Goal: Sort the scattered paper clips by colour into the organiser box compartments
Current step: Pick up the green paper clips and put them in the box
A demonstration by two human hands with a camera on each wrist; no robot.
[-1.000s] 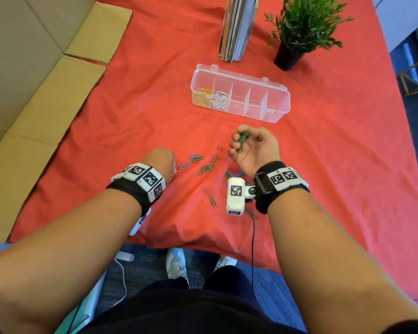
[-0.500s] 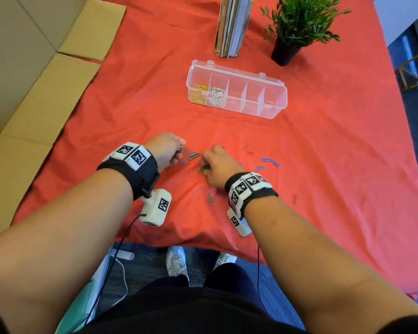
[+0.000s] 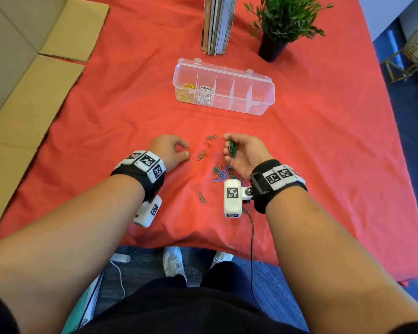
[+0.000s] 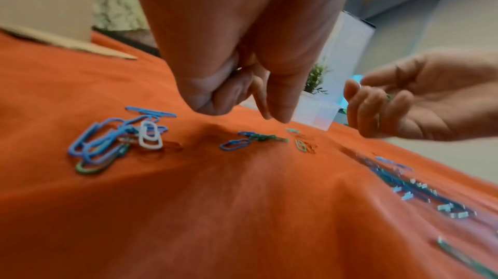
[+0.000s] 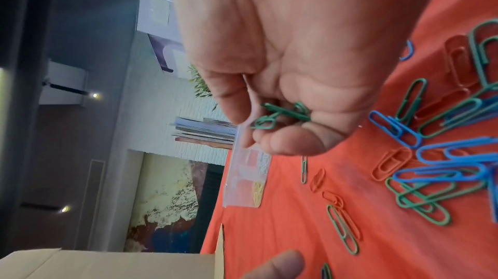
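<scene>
Right hand (image 3: 245,154): raised just off the counter, palm turned up, fingers curled round a small bunch of green clips (image 3: 232,147); in the right wrist view the bunch (image 5: 281,114) sits in the crook of the fingers, loosely caged rather than pinched hard
Left hand (image 3: 170,150): low on the red cloth (image 3: 106,131), left of the scatter; thumb and forefinger drawn together at the cloth beside a green clip (image 3: 188,157); whether the tips already hold it cannot be told, the left wrist view being blurred at the fingertips (image 4: 280,116)
Loose clips, near: green and red ones between the two hands (image 3: 204,153); a blue-and-green heap (image 3: 221,173) just under the right hand; one green clip alone (image 3: 201,197) nearer the counter's near edge
Organiser box (image 3: 223,91): farther off, lid open; yellow clips (image 3: 186,92) in the leftmost compartment, white clips (image 3: 205,94) in the next; the three compartments to the right look empty
Handling note, judged: the step is gathering greens; pinch each by its rounded end so it slides off the cloth without dragging a neighbour; tease greens from the tangled heap one at a time, since blue ones may ride along; keep the right palm cupped and level lest the bunch spill; carry over only when full, and drop into one empty compartment, clear of the white
</scene>
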